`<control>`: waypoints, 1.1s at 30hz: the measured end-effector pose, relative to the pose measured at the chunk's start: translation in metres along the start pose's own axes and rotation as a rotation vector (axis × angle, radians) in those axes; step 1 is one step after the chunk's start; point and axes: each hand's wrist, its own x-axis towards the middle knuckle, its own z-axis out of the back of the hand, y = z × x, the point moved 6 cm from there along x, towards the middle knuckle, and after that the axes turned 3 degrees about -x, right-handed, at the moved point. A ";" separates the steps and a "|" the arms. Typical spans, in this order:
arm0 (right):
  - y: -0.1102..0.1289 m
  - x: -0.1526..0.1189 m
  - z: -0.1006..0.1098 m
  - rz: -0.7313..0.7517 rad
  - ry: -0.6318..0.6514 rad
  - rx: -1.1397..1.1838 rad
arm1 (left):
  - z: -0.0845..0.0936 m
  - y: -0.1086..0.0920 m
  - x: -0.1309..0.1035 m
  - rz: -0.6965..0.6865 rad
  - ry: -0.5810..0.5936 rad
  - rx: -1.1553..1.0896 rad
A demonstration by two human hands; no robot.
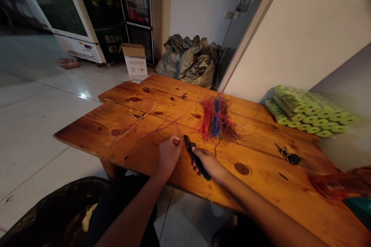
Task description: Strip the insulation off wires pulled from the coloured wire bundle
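Left hand [169, 153] closed, pinching thin wires [139, 120] lying across the wooden surface [261, 170]. Right hand [209, 163] gripping a black tool [197, 158], tip just beside the left fingers. Red-blue wire bundle [217, 117] near, behind the hands. Keys [288, 155] and green rolls [307, 112] well apart, at right.

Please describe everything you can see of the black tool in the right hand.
The tool is slim, dark and long, probably pliers or a cutter with black grips. The right hand is closed around its handles. Its tip points up and left, toward the left hand, just above the wooden table.
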 end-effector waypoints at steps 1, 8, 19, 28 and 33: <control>0.000 0.001 0.000 0.001 0.001 0.000 | 0.000 0.000 0.000 0.002 0.000 0.001; 0.004 0.000 -0.001 -0.017 0.006 -0.001 | 0.001 -0.001 0.000 0.017 0.007 0.021; 0.008 -0.016 0.004 -0.105 0.115 0.227 | 0.000 0.005 0.003 0.015 -0.031 0.001; 0.002 -0.011 0.007 -0.136 0.133 0.283 | 0.000 0.005 0.003 0.038 -0.036 -0.016; 0.004 -0.013 0.007 -0.128 0.129 0.266 | 0.000 0.005 0.003 0.027 -0.042 -0.028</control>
